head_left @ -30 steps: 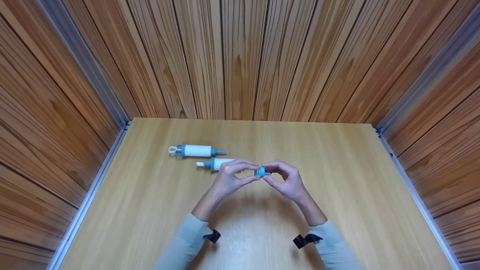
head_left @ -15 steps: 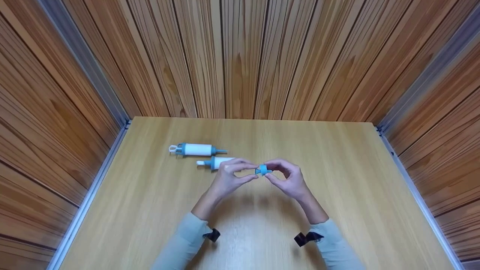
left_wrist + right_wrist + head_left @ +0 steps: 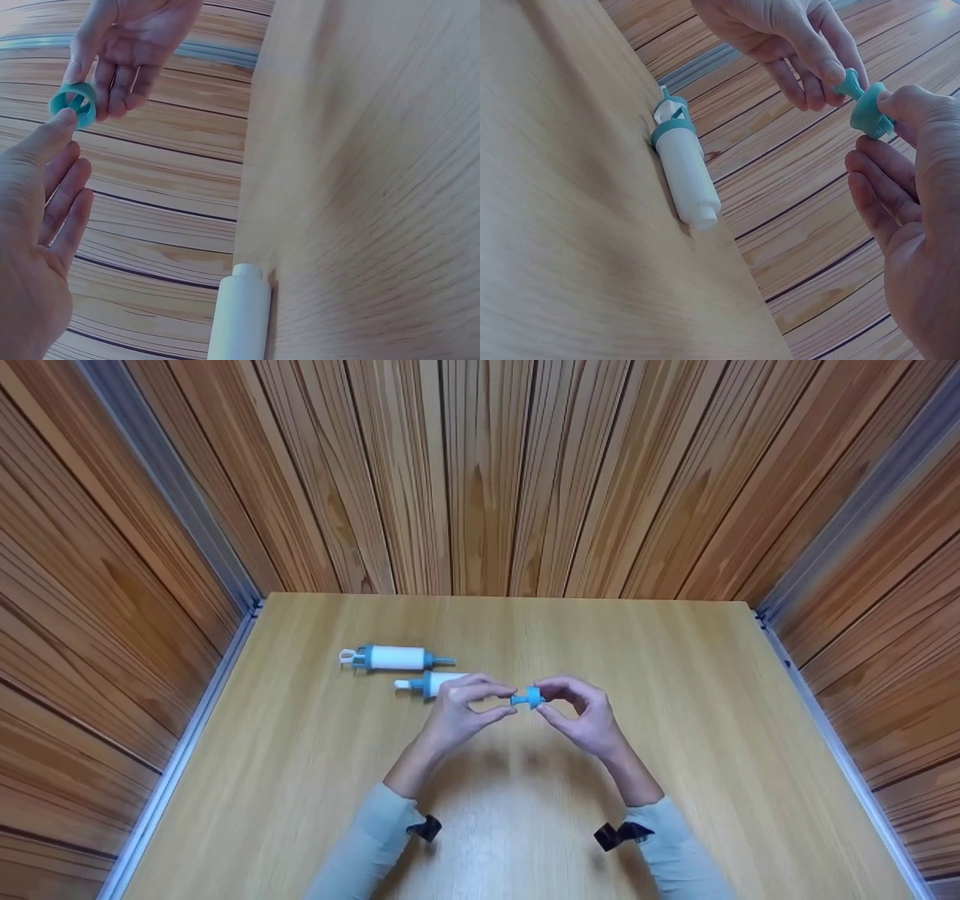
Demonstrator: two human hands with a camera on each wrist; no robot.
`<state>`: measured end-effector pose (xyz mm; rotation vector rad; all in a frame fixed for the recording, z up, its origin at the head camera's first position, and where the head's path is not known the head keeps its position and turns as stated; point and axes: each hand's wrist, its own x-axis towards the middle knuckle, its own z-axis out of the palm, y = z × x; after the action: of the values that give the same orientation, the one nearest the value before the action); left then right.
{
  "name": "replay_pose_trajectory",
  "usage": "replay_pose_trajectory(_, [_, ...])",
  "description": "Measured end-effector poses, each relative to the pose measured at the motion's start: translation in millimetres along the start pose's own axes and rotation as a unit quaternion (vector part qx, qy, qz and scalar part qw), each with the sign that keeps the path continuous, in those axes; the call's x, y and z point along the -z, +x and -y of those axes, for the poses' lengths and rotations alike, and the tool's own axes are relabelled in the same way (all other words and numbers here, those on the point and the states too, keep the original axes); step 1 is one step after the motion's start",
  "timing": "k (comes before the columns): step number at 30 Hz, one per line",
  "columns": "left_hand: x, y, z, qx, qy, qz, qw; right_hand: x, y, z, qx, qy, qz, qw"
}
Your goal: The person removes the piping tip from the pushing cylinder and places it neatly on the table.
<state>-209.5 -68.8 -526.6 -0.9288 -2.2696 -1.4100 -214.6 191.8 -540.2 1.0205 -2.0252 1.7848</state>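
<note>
Above the middle of the table, my left hand (image 3: 465, 709) pinches the flared end of a small teal stem (image 3: 847, 84) between thumb and fingers. My right hand (image 3: 583, 716) pinches a teal cap (image 3: 868, 111) by its rim. Stem and cap lie in line; in the left wrist view the stem reaches into the cap's round hollow, and whether they are joined I cannot tell. Behind my left hand lies a white syringe-like tube (image 3: 686, 176) with a teal collar, partly hidden in the head view. Its near end shows a bare white neck.
Farther back on the table (image 3: 675, 697) lies a similar white tube (image 3: 397, 658) with a teal collar, a white loop handle and a teal nozzle. Wood-plank walls (image 3: 480, 480) enclose the table at the back and sides, with metal rails (image 3: 195, 720) along the edges.
My right hand has drawn slightly right with the cap, while the left hand has stayed nearly still. More of the stem now shows between the cap and my left fingertips.
</note>
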Motion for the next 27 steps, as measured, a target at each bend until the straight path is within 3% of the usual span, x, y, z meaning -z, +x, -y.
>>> replay_pose_trajectory(21, [3.8, -4.2, -1.6, 0.032, -0.007, 0.001, 0.9995, 19, -15.9, -3, -0.008, -0.007, -0.009, 0.9999])
replay_pose_trajectory(27, [5.0, 0.5, -0.4, 0.034, -0.008, 0.001, 0.9994, 24, -14.1, -5, -0.008, -0.021, -0.008, 0.9997])
